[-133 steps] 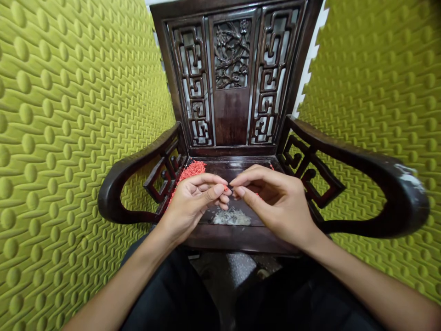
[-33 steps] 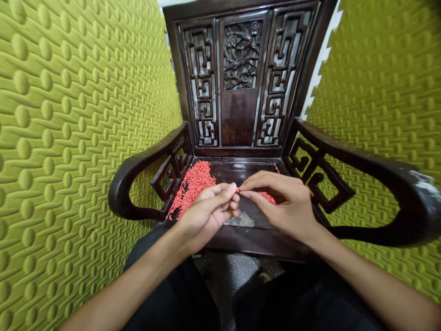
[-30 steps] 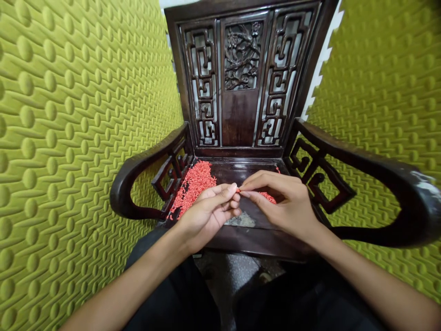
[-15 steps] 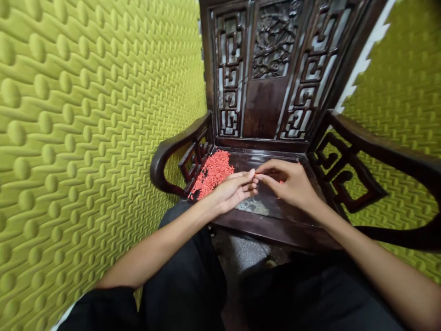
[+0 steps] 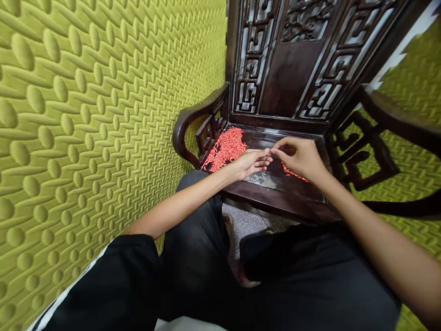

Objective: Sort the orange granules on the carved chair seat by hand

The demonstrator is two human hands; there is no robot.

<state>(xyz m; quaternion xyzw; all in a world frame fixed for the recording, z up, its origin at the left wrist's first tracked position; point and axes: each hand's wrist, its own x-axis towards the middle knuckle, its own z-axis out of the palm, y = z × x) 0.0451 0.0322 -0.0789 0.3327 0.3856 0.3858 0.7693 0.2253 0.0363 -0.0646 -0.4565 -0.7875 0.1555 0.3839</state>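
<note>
While hands [image 5: 299, 158] meet, red grains [image 5: 225, 148] along the seat's [image 5: 265, 139] left edge

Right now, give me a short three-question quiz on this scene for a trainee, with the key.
1. True or false: the heap of red grains lies on the seat on the side of the left armrest.
2. What lies on the seat near its front edge, close to the left hand? A: a metal spoon. B: pale grains. C: a folded cloth.
3. Fill in the colour: the quilted padding on the wall beside the chair is ____.

Key: 1 true; 2 B; 3 green.
</note>
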